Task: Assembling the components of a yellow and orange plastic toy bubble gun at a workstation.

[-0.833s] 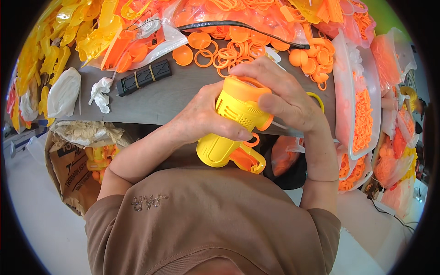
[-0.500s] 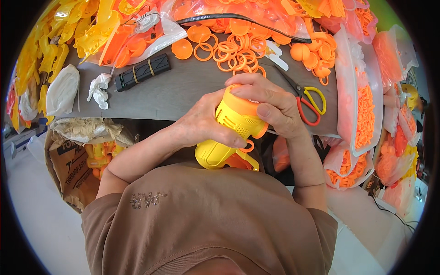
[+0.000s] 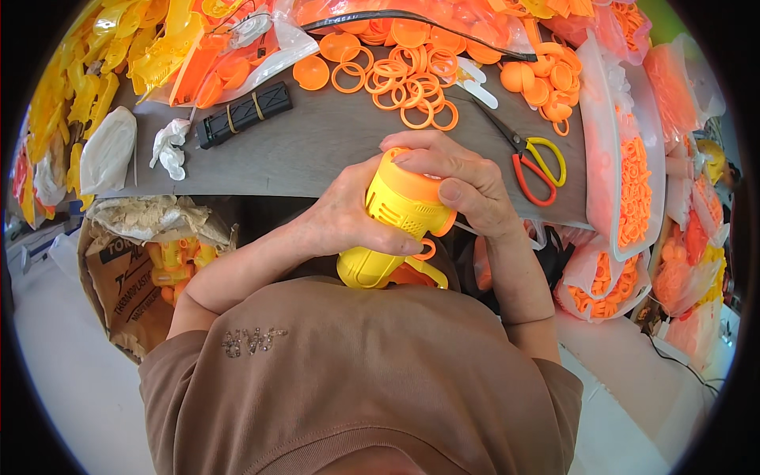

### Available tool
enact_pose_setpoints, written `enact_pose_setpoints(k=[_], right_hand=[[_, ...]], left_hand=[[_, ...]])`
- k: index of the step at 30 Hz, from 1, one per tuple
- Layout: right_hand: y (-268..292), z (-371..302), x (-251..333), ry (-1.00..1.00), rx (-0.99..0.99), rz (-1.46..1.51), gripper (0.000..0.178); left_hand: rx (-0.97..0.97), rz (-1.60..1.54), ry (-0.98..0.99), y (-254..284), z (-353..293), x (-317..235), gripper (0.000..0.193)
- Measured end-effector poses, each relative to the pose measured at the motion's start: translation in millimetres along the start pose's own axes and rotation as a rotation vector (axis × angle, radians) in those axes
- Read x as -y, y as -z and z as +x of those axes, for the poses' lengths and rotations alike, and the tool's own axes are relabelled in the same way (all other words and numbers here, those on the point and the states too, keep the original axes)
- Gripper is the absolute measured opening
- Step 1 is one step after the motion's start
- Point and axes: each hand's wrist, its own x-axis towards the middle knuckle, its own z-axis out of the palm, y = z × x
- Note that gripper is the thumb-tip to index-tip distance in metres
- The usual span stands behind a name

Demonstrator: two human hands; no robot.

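Note:
A yellow plastic toy body with vents and an orange collar, perhaps a toy blaster (image 3: 393,207), is held between both hands against the front of my shirt. My left hand (image 3: 348,207) wraps its yellow side, the thumb lying across the vents. Over the orange end my right hand (image 3: 463,176) is closed, with its fingers across the top and the thumb at the side. An orange ring (image 3: 425,249) shows beside the lower part of the toy. What lies under my right fingers is partly hidden.
Loose orange rings (image 3: 408,83) and orange cups (image 3: 310,73) lie on the grey table (image 3: 237,170). Scissors (image 3: 526,146) rest open at the right, near a bin of orange parts (image 3: 633,190). A black bar with bands (image 3: 244,115) lies left; a carton (image 3: 131,293) stands below.
The table and its contents sit slightly higher in the picture. Both hands keep their hold on the toy, the right fingers shifting a little over its orange end.

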Motion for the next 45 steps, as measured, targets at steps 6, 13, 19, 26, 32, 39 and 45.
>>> enact_pose_setpoints(k=[6, 13, 19, 26, 32, 39, 45], right_hand=[[-7.4, -7.0, -4.7, 0.018, -0.057, 0.057, 0.041], [-16.5, -9.5, -10.3, 0.109, -0.228, -0.115, 0.043], [-12.3, -12.5, 8.9, -0.094, -0.128, 0.005, 0.047], [-32.1, -27.0, 19.5, 0.096, -0.361, -0.575, 0.044], [-46.6, -33.6, 5.3, 0.195, -0.414, -0.597, 0.039], [-19.8, -26.7, 24.1, 0.242, -0.377, -0.703, 0.043], [6.6, 9.1, 56.1, -0.156, -0.133, -0.708, 0.043]], left_hand=[[-0.051, 0.101, -0.042, -4.6, -2.8, 0.9, 0.076], [-0.138, 0.069, -0.206, -6.9, -0.4, 6.4, 0.084], [-0.107, 0.107, -0.190, -3.4, -0.1, 9.6, 0.085], [-0.124, 0.169, -0.213, -1.1, 1.6, 13.5, 0.083], [-0.151, 0.117, -0.164, -4.4, -2.6, 17.0, 0.080], [-0.087, 0.135, -0.169, -9.5, 4.9, -0.5, 0.085], [-0.051, 0.323, -0.213, -7.0, 27.5, -17.6, 0.097]])
